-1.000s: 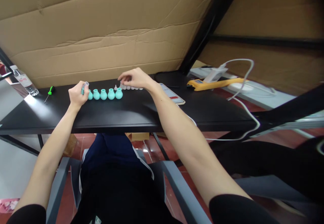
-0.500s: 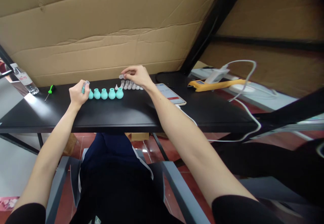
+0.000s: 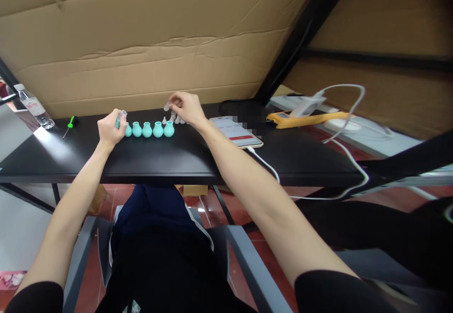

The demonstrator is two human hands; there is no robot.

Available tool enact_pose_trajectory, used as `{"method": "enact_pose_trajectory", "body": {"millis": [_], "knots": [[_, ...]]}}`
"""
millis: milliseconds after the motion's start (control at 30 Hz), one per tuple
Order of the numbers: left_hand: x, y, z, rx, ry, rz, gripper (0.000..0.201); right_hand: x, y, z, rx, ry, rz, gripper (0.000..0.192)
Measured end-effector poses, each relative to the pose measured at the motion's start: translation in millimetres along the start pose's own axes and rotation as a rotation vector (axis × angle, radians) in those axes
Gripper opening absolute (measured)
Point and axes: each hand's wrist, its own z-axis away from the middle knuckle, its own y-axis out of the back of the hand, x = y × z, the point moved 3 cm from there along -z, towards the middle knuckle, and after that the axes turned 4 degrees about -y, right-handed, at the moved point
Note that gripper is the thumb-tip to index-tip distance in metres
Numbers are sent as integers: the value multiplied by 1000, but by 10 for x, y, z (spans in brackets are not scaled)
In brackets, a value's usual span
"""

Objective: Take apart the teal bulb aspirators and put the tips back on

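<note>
On the black desk (image 3: 152, 160), a row of turquoise bulbs (image 3: 147, 129) is arranged upright. To the right of the row, a phone (image 3: 235, 134) is laid flat. At the row's left end, a turquoise part (image 3: 118, 123) with a translucent top (image 3: 122, 113) is clasped in the left hand (image 3: 111, 129). Behind the row's right end, small translucent pieces (image 3: 172, 117) are stood; above that end, another translucent piece (image 3: 166, 107) is pinched by the right hand (image 3: 187, 108). The hands are held apart.

Pale pieces (image 3: 177, 119) partly behind right hand (image 3: 189, 108)

Glare on left tabletop (image 3: 45, 144), dim upper-right corner
</note>
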Motion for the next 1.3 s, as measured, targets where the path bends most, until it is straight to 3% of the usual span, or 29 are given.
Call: {"method": "enact_pose_trajectory", "body": {"millis": [133,467,767,867,1067,1200,1300], "knots": [[3,-3,8,17,-8,7,43,50,-92,-5,-40,43,170,15],[41,2,-11,13,9,1,52,-105,-183,86,-171,49,431,35],[46,1,-11,-22,23,26,50,-182,-164,122,-231,20,423,33],[26,-11,3,-15,16,33,53,-161,-130,88,-186,-12,378,33],[10,-53,8,-30,-3,25,69,-235,132,17,84,-34,214,46],[70,-75,-19,-101,-77,-1,79,-562,326,105,174,49,99,59],[142,-102,-25,-195,-165,-21,81,-906,315,238,81,233,19,58]]}}
